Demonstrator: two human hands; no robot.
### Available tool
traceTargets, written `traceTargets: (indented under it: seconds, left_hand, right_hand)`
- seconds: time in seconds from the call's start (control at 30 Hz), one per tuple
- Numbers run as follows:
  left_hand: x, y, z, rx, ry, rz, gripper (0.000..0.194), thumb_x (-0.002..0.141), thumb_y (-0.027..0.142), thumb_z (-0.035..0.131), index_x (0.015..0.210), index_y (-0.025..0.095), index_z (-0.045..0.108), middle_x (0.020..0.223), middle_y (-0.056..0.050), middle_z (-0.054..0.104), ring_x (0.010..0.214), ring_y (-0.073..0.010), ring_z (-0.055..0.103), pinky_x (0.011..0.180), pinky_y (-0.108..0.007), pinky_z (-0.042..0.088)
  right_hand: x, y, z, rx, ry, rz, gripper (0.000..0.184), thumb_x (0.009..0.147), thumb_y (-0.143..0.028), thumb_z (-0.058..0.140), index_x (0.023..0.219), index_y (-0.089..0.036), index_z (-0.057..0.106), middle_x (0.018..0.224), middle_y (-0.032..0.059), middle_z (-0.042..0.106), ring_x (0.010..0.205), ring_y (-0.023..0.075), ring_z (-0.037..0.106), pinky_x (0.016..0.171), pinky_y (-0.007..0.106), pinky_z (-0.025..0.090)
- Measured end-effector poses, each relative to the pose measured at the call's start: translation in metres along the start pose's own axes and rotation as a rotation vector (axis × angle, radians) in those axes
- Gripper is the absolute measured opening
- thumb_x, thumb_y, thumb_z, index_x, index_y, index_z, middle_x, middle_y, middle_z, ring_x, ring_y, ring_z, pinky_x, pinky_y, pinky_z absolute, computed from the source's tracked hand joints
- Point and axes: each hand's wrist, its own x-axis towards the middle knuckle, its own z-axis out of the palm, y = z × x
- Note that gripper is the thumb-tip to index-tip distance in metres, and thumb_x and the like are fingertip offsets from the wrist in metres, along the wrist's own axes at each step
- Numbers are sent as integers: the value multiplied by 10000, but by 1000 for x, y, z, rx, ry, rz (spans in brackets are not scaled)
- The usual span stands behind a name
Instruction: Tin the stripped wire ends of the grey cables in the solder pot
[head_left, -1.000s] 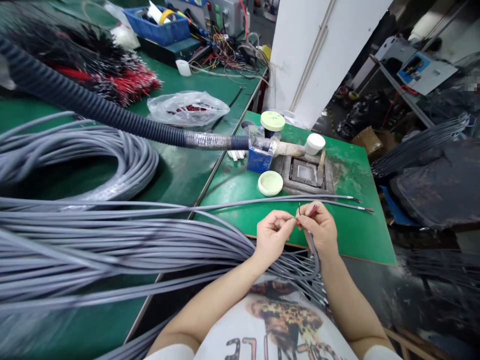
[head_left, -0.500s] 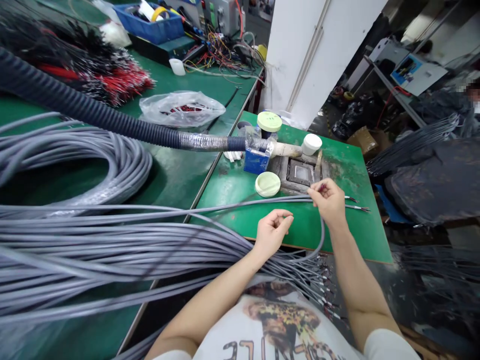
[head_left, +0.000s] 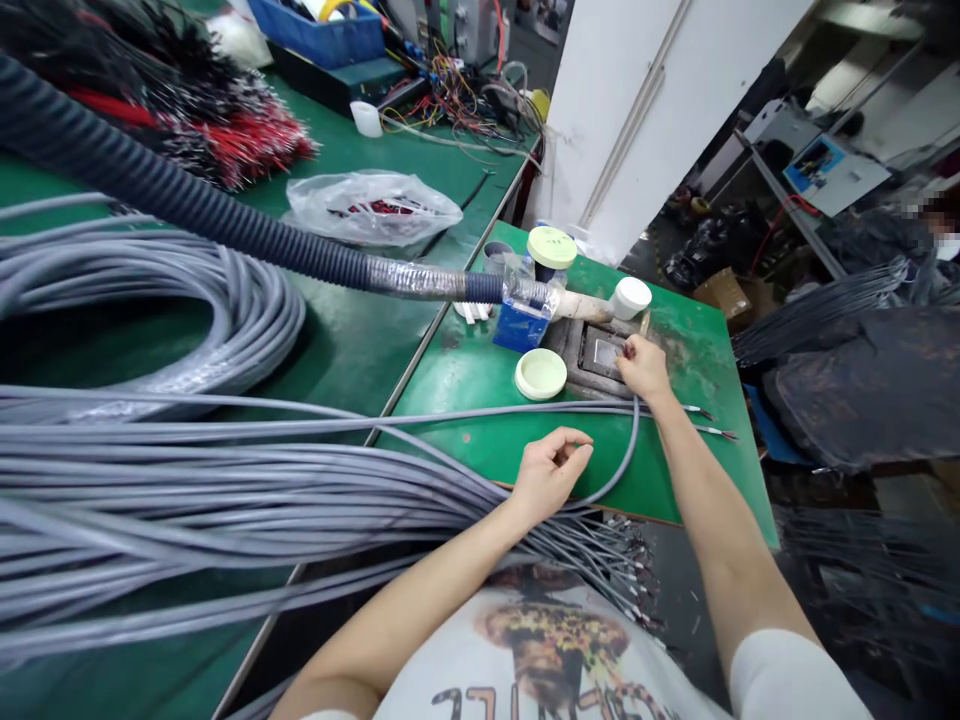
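Note:
My right hand (head_left: 643, 368) is closed on a grey cable (head_left: 628, 455) near its end. That cable curves up from behind my left hand, and its tip is at the shiny square middle of a grimy solder pot (head_left: 574, 365); whether it touches the surface I cannot tell. My left hand (head_left: 551, 475) hovers over the front of the green board, fingers curled toward the thumb, with nothing visible in them. A thick bundle of grey cables (head_left: 300, 490) runs beneath my left wrist. Two cables with stripped ends (head_left: 716, 432) lie across the board, below the pot.
A ribbed hose (head_left: 300, 245) ends in a nozzle beside the pot, above a blue box (head_left: 520, 325). Around it are a pale open dish (head_left: 541, 373), a green-lidded jar (head_left: 551, 247) and a white tub (head_left: 631, 297). Coiled cable (head_left: 262, 330) lies left.
My right hand has moved forward from the front edge of the solder pot to its middle, bringing the cable end along. The left hand stays nearly in place, still curled.

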Motion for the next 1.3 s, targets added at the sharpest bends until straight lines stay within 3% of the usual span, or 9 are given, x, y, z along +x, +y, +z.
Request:
traceTargets:
  seconds: [0.37, 0.57, 0.7, 0.77, 0.83, 0.93, 1.03, 1.13, 1.3]
  left_hand:
    - [4, 5, -1, 34, -25, -2, 183, 806, 323, 597, 814, 151, 657, 547, 43, 464, 500, -74, 383, 512, -194, 309]
    - [4, 2, -2, 61, -31, 26, 185, 821, 325, 585, 820, 153, 653, 546, 46, 468, 493, -75, 388, 511, -195, 314]
    - [2, -2, -2, 115, -55, 50, 192, 836, 325, 574, 847, 150, 653, 554, 43, 482, 496, -77, 399, 510, -196, 319]
    - [3, -3, -3, 174, -107, 48, 198, 850, 323, 561, 880, 152, 658, 576, 34, 516, 512, -83, 427, 517, -198, 334]
    - [6, -3, -3, 284, -182, 71, 193, 863, 306, 548, 914, 166, 670, 632, 17, 581, 553, -94, 481, 547, -204, 371]
    - [17, 2, 1, 559, -272, 218, 180, 875, 266, 538, 960, 197, 681, 811, -11, 668, 709, -127, 576, 674, -231, 443]
    - [32, 8, 14, 839, -304, 399, 217, 897, 248, 505, 1045, 205, 657, 1013, -40, 663, 941, -174, 592, 840, -274, 464]
    - [47, 8, 36, 1048, -311, 458, 256, 915, 240, 468, 1121, 193, 611, 1090, -64, 625, 1036, -197, 566, 897, -297, 462]
    - [66, 2, 71, 1326, -333, 372, 231, 898, 274, 512, 1093, 170, 582, 1084, -91, 572, 971, -223, 592, 786, -313, 493]
  right_hand:
    - [7, 3, 8, -9, -17, -3, 14, 686, -197, 536, 684, -195, 523, 684, 28, 605, 646, 160, 512, 635, 279, 358]
    - [-9, -8, -24, 284, 54, 37, 117, 672, -251, 619, 699, -185, 526, 632, -6, 572, 579, 129, 503, 574, 255, 396]
    - [-64, -5, -76, 461, 118, 84, 184, 724, -321, 653, 760, -198, 521, 669, -9, 582, 523, 122, 527, 508, 250, 413]
    - [-110, 14, -101, 407, 116, 165, 204, 757, -374, 646, 777, -206, 531, 663, -8, 587, 500, 132, 550, 503, 262, 433]
    - [-163, 44, -120, 302, -4, 264, 245, 763, -438, 641, 788, -210, 555, 630, -4, 590, 543, 166, 601, 535, 280, 468]
    - [-241, 89, -130, 7, -151, 474, 416, 733, -529, 635, 995, -208, 595, 737, 29, 665, 654, 218, 660, 618, 330, 510]
    - [-294, 108, -127, -142, -77, 602, 683, 723, -582, 618, 1267, -188, 494, 1010, 114, 687, 861, 282, 676, 744, 415, 526]
    - [-308, 87, -122, 34, -45, 575, 595, 788, -558, 568, 1258, -196, 521, 1086, 118, 678, 919, 256, 667, 839, 405, 516]
    - [-276, 19, -99, 595, -364, 403, 363, 874, -450, 519, 1109, -197, 635, 968, 72, 706, 846, 187, 669, 775, 304, 531]
